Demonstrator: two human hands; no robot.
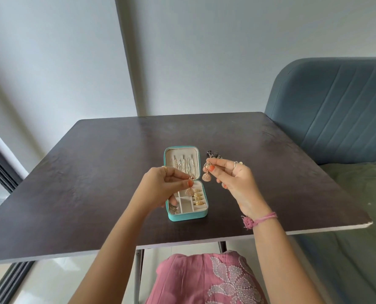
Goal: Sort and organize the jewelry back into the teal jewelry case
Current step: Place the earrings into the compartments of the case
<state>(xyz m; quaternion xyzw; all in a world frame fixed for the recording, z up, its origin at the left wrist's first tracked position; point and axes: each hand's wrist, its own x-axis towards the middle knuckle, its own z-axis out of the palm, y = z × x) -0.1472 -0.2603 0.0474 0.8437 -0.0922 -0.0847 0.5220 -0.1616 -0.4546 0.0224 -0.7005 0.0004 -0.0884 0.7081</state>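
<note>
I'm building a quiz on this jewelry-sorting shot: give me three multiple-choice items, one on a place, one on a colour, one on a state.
1. Where is the dark jewelry pile?
A. On the table right of the case
B. Inside the case
C. On the sofa

2. What colour is the wrist thread?
A. Green
B. Pink
C. Black

3. The teal jewelry case is:
A. Zipped shut
B. Upside down
C. Open

Answers: 1 A, it lies on the table beside the lid. 2 B, pink on the right hand. 3 C, lid up, compartments showing.
</note>
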